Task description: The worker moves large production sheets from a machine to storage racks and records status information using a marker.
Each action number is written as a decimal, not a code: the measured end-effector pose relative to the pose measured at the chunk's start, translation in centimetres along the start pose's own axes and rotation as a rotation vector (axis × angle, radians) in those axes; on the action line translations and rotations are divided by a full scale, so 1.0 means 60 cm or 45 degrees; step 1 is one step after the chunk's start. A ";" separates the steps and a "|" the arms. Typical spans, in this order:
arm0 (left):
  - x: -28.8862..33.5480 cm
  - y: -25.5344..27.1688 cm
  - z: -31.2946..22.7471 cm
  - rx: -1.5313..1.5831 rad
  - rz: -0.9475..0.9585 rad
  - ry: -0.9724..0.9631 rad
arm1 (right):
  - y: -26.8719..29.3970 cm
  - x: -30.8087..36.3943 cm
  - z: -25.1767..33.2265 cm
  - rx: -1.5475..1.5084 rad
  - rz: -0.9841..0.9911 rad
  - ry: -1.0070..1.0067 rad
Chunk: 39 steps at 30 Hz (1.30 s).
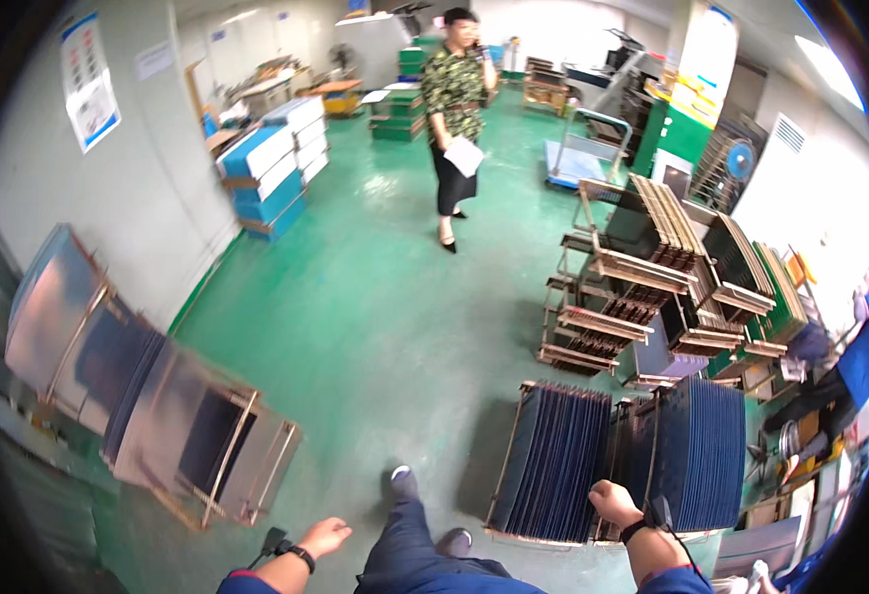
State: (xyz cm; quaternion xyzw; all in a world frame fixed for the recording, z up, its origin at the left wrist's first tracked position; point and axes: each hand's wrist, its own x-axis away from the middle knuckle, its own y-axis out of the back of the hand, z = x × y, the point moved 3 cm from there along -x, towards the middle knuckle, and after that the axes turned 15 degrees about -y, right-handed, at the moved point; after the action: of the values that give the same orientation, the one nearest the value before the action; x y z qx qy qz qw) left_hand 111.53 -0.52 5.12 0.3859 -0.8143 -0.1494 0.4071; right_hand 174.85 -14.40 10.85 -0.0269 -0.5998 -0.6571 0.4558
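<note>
Green flooring [355, 287] spreads beneath everything, with a long rack of pale and dark panels [162, 406] at ten o'clock from the wearer and two dark blue panel stacks, the left one [553, 460] and the right one [700, 455], at about two o'clock, their edges running roughly twelve to six. The right hand [618, 503] is much nearer these, with the stacks at its ten and two o'clock; its fingers curl, but whether they grip anything I cannot tell. The left hand [326, 538], loosely open and apparently empty, hangs well apart over the floor.
</note>
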 end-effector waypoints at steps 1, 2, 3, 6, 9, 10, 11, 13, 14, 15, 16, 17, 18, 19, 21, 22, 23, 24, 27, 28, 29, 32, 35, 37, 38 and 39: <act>0.069 0.006 0.041 0.000 -0.079 0.076 | -0.013 0.018 0.037 0.088 0.100 0.067; 0.129 -0.002 0.069 0.034 -0.087 0.100 | -0.045 0.030 0.055 0.240 0.138 0.120; 0.177 -0.005 0.092 0.129 -0.155 0.108 | -0.079 0.035 0.080 0.387 0.169 0.177; 0.292 0.002 0.087 0.475 -0.318 -0.025 | -0.224 0.086 0.202 0.622 0.353 0.428; 0.399 0.054 -0.038 0.690 -0.401 -0.561 | -0.402 0.236 0.402 0.871 0.518 0.754; 0.445 0.104 -0.113 0.455 -0.404 -0.788 | -0.459 0.310 0.465 0.969 0.518 0.958; 0.483 0.141 -0.160 0.277 -0.404 -1.044 | -0.517 0.399 0.523 1.072 0.525 1.180; 0.560 0.172 -0.198 0.196 -0.624 -1.555 | -0.612 0.620 0.641 1.345 0.511 1.469; 0.619 0.203 -0.220 0.285 -0.694 -1.809 | -0.672 0.689 0.672 1.352 0.475 1.817; 0.648 0.186 -0.203 0.125 -0.792 -1.860 | -0.716 0.782 0.708 1.402 0.447 2.030; 0.695 0.195 -0.190 0.140 -1.030 -1.947 | -0.766 0.883 0.740 1.388 0.465 2.214; 0.766 0.231 -0.182 -0.052 -1.090 -1.944 | -0.802 0.969 0.757 1.356 0.470 2.359; 0.802 0.235 -0.143 -0.085 -1.105 -1.838 | -0.846 1.058 0.766 1.409 0.512 2.490; 0.836 0.240 -0.104 -0.103 -1.102 -1.752 | -0.881 1.144 0.773 1.298 0.637 2.629; 0.928 0.286 -0.022 -0.086 -1.151 -1.559 | -0.942 1.280 0.788 1.180 0.855 2.824; 0.972 0.311 0.022 -0.020 -1.124 -1.432 | -0.972 1.337 0.801 1.218 0.904 2.895; 1.022 0.333 0.060 -0.033 -1.181 -1.386 | -1.003 1.383 0.805 1.269 0.970 2.960; 1.071 0.359 0.096 0.003 -1.219 -1.291 | -1.029 1.418 0.818 1.301 0.998 2.995; 1.156 0.409 0.237 0.225 -1.568 -1.245 | -1.107 1.478 0.890 1.511 1.098 3.112; 1.180 0.410 0.305 0.033 -1.666 -1.120 | -1.132 1.485 0.927 1.346 1.131 3.182; 1.201 0.415 0.365 -0.159 -1.740 -0.999 | -1.161 1.495 0.975 1.167 1.152 3.235; 1.235 0.438 0.472 -0.191 -1.677 -0.977 | -1.225 1.592 1.138 1.213 0.973 3.087; 1.235 0.492 0.623 -0.277 -1.665 -0.653 | -1.286 1.728 1.290 1.063 0.787 3.212; 1.239 0.513 0.760 -0.005 -1.690 -0.297 | -1.304 1.857 1.342 0.944 1.018 3.264; 1.246 0.516 0.825 0.176 -1.637 -0.105 | -1.310 1.917 1.343 0.495 1.459 3.382; 1.247 0.515 0.886 0.225 -1.462 0.135 | -1.331 1.978 1.326 0.409 1.766 3.410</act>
State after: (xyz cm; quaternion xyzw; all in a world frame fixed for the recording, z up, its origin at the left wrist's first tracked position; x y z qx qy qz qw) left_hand 26.76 -40.08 30.16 0.8050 -0.4623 -0.2581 0.2674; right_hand 14.56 -27.80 41.16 0.3522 0.3123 0.2124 0.8564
